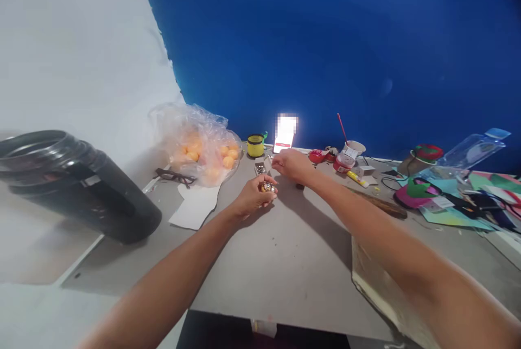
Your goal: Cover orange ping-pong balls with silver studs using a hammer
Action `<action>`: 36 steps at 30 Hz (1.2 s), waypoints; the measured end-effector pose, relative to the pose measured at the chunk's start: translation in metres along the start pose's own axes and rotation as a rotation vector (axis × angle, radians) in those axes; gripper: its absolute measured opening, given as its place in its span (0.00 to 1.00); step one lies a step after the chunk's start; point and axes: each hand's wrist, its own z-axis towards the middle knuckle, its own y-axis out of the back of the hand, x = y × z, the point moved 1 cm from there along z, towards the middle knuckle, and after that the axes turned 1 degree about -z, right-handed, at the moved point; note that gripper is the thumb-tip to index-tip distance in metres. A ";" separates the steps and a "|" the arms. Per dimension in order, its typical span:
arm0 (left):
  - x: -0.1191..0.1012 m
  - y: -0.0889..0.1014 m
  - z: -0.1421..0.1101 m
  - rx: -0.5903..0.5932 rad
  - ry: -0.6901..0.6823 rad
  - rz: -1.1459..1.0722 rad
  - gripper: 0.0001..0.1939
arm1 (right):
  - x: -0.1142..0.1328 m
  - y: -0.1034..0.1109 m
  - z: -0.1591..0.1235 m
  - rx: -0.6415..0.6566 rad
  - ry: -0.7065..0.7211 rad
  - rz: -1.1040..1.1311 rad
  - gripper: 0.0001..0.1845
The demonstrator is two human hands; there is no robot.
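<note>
My left hand (249, 198) is curled around a small round thing with shiny gold and silver bits (268, 187), low over the grey table (260, 262). Just beyond it stands a small open box (260, 169) with shiny little pieces inside. My right hand (293, 165) reaches to the right of this box, its fingertips pinched together. Whatever lies between those fingertips is too small to make out. Behind the right hand a lit phone (284, 134) leans upright against the blue wall.
On the left are a large dark flask (77, 186), glasses (176, 176), white paper (197, 208) and bagged orange fruit (191, 145). A yellow pot (255, 145) stands at the back. Rightward lie a cup (353, 149), a wooden piece (382, 203), a plastic bottle (474, 151) and coloured paper.
</note>
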 end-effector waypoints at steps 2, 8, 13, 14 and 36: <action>0.000 0.000 -0.001 0.042 -0.025 0.108 0.18 | 0.014 0.000 0.020 0.060 -0.005 -0.104 0.15; 0.007 0.003 0.002 0.086 -0.051 0.131 0.18 | 0.040 -0.021 0.056 0.165 -0.064 -0.195 0.14; 0.005 0.002 0.002 0.111 -0.060 0.085 0.16 | 0.048 -0.030 0.066 0.221 -0.062 -0.233 0.17; 0.004 0.001 0.002 0.115 -0.063 0.075 0.15 | 0.049 -0.030 0.066 0.227 -0.062 -0.237 0.18; -0.001 0.002 0.001 0.088 -0.030 0.147 0.15 | 0.039 -0.025 0.059 0.041 -0.085 -0.118 0.18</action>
